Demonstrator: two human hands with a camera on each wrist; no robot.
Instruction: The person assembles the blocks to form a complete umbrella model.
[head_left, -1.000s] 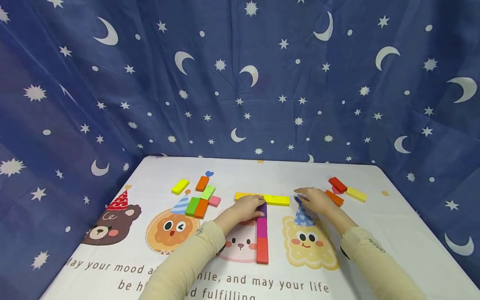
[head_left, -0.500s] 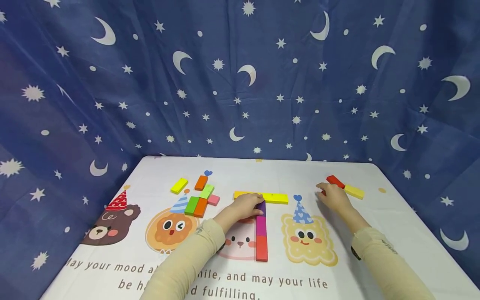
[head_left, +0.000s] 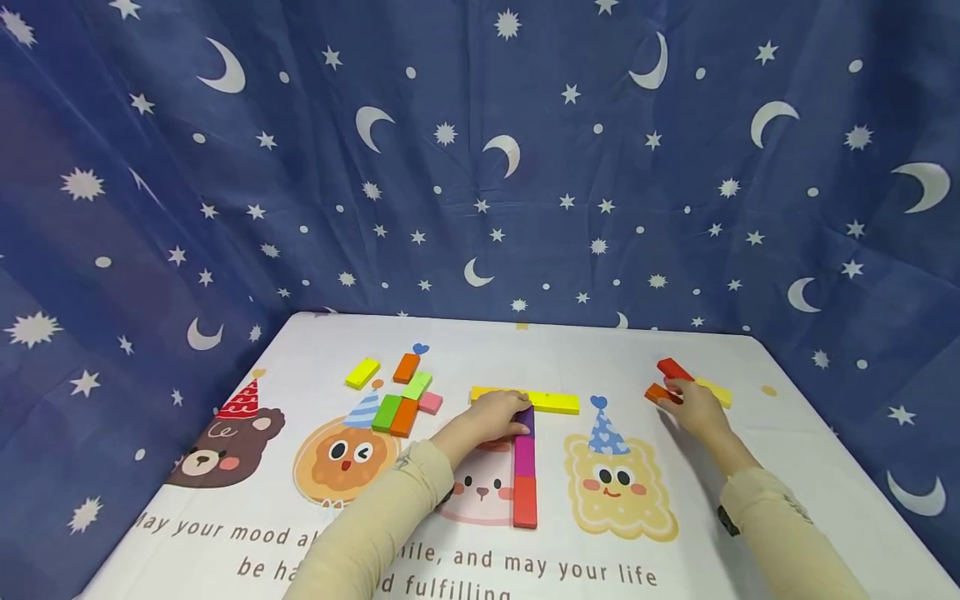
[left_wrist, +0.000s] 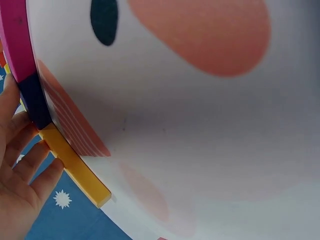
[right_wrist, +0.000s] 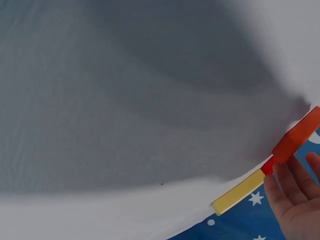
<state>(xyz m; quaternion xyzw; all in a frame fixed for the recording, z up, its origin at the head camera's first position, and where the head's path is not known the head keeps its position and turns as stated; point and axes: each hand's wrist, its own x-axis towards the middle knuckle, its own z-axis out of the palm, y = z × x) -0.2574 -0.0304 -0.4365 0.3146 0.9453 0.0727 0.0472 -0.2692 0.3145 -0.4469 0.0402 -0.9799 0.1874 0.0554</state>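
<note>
My left hand (head_left: 495, 415) lies at the corner where an upright column meets a crossbar, fingertips on the dark purple block (head_left: 528, 422) and along the orange-yellow block (left_wrist: 77, 167). Below the purple one come a magenta block (head_left: 525, 456) and a red block (head_left: 525, 502); a yellow block (head_left: 555, 403) continues the bar rightward. My right hand (head_left: 697, 410) is at the far right, thumb and fingers about an orange block (head_left: 660, 394). In the right wrist view this orange block (right_wrist: 298, 134) covers some fingertips. Behind the hand lie another red block (head_left: 675, 368) and a pale yellow block (head_left: 716, 392), partly hidden.
On the left lie a bright yellow block (head_left: 363, 372), a dark orange block (head_left: 407, 368), and a touching group with a green block (head_left: 386, 412) and a pink block (head_left: 430, 403). A white printed cloth (head_left: 592, 354) covers the table; a blue star curtain (head_left: 420, 150) hangs behind.
My right hand has moved away from the bar's right end to the loose blocks, and its fingers have come round the orange block. The left hand stays at the corner.
</note>
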